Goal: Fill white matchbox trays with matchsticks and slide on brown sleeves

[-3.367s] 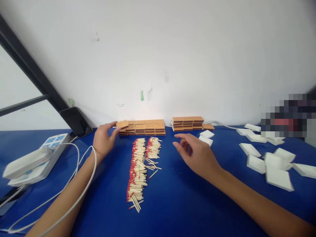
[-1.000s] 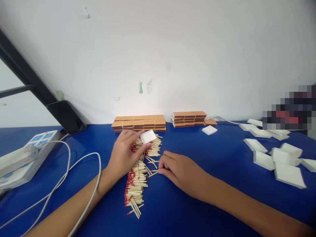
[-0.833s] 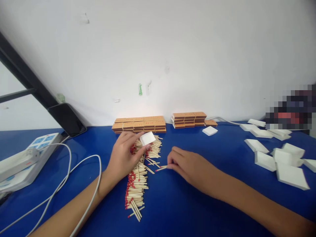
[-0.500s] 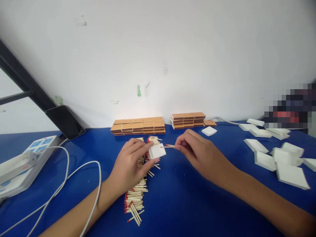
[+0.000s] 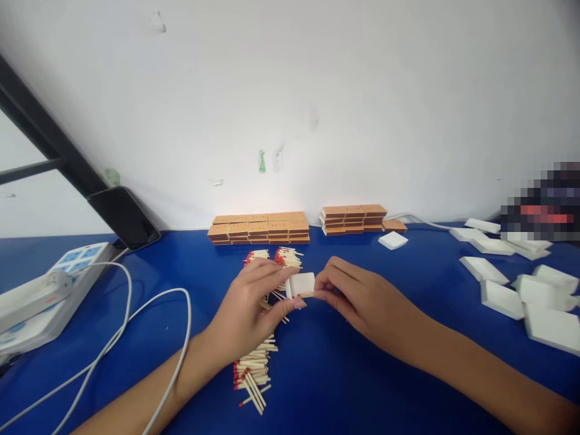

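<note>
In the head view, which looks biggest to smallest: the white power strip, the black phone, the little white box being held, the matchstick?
1. white plastic power strip, though nearer than the phone
2. flat black phone
3. small white cardboard tray in the left hand
4. thin wooden matchstick in the right hand

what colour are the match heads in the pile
Red, on pale wooden matches; the head view shows it best.

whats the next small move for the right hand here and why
Probably lay the matchstick into the white tray and let go. The right hand pinches the matchstick right at the tray's lower edge, and the left hand holds the tray between its fingers, above the pile of matches.
</note>
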Demonstrator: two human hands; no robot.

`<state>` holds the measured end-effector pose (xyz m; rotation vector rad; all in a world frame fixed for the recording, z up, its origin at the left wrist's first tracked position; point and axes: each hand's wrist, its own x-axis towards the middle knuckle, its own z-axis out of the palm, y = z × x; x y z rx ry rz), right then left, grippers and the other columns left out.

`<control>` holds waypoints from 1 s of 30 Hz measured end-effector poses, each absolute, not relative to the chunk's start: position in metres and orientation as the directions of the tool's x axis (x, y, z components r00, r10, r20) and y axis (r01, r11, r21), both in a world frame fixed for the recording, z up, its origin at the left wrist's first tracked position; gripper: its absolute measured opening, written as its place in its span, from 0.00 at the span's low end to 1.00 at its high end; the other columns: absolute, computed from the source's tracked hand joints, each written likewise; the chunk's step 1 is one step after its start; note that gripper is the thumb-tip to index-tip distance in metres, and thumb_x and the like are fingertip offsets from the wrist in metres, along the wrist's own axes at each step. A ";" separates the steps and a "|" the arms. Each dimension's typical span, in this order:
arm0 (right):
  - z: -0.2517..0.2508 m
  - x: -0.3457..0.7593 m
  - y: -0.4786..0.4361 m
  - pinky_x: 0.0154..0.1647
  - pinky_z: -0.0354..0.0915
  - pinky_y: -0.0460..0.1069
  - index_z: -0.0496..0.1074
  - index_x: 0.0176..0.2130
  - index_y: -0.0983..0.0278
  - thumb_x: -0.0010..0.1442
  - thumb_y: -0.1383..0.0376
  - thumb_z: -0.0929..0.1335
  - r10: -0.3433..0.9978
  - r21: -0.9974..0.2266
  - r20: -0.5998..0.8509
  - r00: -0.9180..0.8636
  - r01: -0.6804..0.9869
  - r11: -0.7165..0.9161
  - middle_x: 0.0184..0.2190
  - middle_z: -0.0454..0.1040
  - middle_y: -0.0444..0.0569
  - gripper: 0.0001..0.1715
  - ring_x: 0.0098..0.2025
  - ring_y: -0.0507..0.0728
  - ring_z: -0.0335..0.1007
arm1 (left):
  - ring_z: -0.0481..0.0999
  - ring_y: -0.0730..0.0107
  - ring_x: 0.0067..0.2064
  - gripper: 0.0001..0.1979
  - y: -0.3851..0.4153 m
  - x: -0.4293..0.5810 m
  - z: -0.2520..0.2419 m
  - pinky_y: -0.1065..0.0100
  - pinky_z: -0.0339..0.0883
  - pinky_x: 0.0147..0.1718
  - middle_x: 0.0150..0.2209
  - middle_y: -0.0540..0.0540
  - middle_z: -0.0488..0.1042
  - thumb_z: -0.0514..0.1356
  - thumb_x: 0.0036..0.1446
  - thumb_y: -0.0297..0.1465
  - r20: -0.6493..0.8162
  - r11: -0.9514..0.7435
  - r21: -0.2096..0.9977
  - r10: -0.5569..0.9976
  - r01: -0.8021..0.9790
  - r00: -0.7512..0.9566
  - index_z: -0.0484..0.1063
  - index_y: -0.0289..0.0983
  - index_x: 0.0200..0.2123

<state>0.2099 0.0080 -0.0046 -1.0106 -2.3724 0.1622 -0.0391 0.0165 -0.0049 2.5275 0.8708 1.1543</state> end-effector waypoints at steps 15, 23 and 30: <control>0.003 0.204 0.001 0.36 0.64 0.48 0.72 0.41 0.62 0.74 0.69 0.66 0.666 -0.373 0.562 -0.491 0.568 0.734 0.37 0.73 0.46 0.07 0.35 0.53 0.71 | 0.78 0.58 0.49 0.24 0.014 -0.035 -0.005 0.54 0.74 0.51 0.47 0.41 0.82 0.71 0.62 0.36 0.630 -0.814 0.419 0.579 0.401 0.517 0.76 0.38 0.60; -0.009 0.194 0.003 0.33 0.62 0.49 0.75 0.39 0.61 0.69 0.64 0.70 0.840 -0.547 0.413 -0.353 0.641 0.539 0.34 0.70 0.43 0.05 0.30 0.51 0.66 | 0.79 0.57 0.49 0.19 0.036 -0.050 -0.006 0.53 0.74 0.49 0.47 0.42 0.83 0.70 0.63 0.38 0.720 -0.667 0.408 0.655 0.623 0.229 0.79 0.41 0.56; -0.020 0.168 0.003 0.39 0.62 0.50 0.72 0.38 0.63 0.68 0.70 0.70 0.828 -0.485 0.247 -0.504 0.676 0.555 0.37 0.72 0.46 0.05 0.38 0.55 0.70 | 0.79 0.56 0.48 0.18 0.039 -0.051 -0.009 0.53 0.73 0.49 0.47 0.44 0.83 0.70 0.64 0.37 0.684 -0.633 0.423 0.693 0.648 0.230 0.80 0.42 0.55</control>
